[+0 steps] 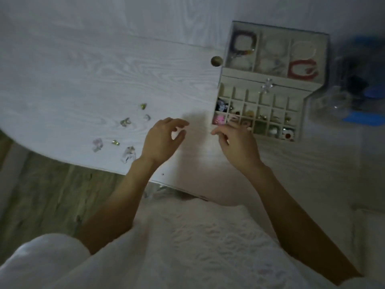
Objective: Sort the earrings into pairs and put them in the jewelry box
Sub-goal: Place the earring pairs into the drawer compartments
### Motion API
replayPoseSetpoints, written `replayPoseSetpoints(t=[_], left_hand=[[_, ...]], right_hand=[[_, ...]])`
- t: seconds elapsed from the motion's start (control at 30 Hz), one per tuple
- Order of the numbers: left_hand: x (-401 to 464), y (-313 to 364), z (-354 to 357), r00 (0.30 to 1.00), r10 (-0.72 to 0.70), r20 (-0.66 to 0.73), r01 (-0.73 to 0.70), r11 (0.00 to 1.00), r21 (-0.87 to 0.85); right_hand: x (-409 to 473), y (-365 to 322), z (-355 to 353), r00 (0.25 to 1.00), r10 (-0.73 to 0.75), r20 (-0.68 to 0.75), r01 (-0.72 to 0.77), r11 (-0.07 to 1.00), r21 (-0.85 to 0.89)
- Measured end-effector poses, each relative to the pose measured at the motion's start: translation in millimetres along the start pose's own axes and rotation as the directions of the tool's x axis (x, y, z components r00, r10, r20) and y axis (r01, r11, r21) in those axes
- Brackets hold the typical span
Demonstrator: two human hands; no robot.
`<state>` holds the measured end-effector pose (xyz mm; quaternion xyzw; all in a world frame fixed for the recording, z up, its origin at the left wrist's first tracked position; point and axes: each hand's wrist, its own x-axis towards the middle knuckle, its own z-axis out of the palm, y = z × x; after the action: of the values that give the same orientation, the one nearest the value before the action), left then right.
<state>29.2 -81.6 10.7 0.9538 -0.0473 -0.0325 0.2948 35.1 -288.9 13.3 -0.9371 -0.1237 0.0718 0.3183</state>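
A home, most likely a bedroom or dressing corner, dimly lit. Across the upper and middle frame, a white wood-grain tabletop [104, 76] with a rounded edge. At upper right, an open pale compartmented jewelry box [268, 76], bead bracelets in its large top sections and small trinkets in its grid of little cells. Left of centre, small loose earrings [125, 122] scattered on the tabletop. At lower left, grey-brown wood-plank flooring [41, 195]. Along the bottom, a soft white textured garment or blanket [198, 236] over the lap. At far right, blurred clear plastic containers [341, 101] with blue parts.
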Motion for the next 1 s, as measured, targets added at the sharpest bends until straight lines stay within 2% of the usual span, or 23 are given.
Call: replayPoseSetpoints(t=[0.17,0.27,0.33,0.43,0.57,0.7,0.8,1.0], left_hand=[[-57.6,-67.6,-38.6,0.958,-0.262,-0.114,0.263,0.965,-0.009],[-82.1,-102.6,-52.0,0.903,-0.399,-0.159,0.396,0.917,-0.055],[-93.1,-119.2,-55.6,0.877,-0.459,-0.142,0.45,0.888,-0.094],[-97.3,-127.4,-51.7,0.896,-0.436,-0.082,0.431,0.9,-0.069],[-85.8,-127.8,-42.3,0.954,-0.297,-0.041,0.298,0.955,0.012],[-76.3,-129.5,-40.7,0.944,-0.328,-0.031,0.329,0.944,0.007],[-70.0,-133.7,-40.7,0.94,-0.341,0.015,0.341,0.94,0.004],[-58.9,-135.3,-40.2,0.959,-0.269,0.088,0.273,0.962,-0.025]], right_hand=[[21.7,-57.1,57.7,0.959,-0.104,0.264,0.1,0.995,0.027],[28.7,-88.9,91.6,0.93,-0.113,0.349,0.102,0.994,0.049],[31.2,-109.5,112.1,0.918,-0.11,0.38,0.091,0.994,0.068],[33.6,-133.8,136.7,0.913,-0.107,0.394,0.094,0.994,0.052],[37.9,-151.5,162.0,0.921,-0.1,0.377,0.159,0.979,-0.129],[43.5,-153.7,169.9,0.96,-0.039,0.277,0.103,0.97,-0.219],[43.0,-144.5,166.2,0.976,0.014,0.219,0.034,0.976,-0.214],[38.7,-122.4,151.1,0.985,0.072,0.155,-0.061,0.995,-0.074]])
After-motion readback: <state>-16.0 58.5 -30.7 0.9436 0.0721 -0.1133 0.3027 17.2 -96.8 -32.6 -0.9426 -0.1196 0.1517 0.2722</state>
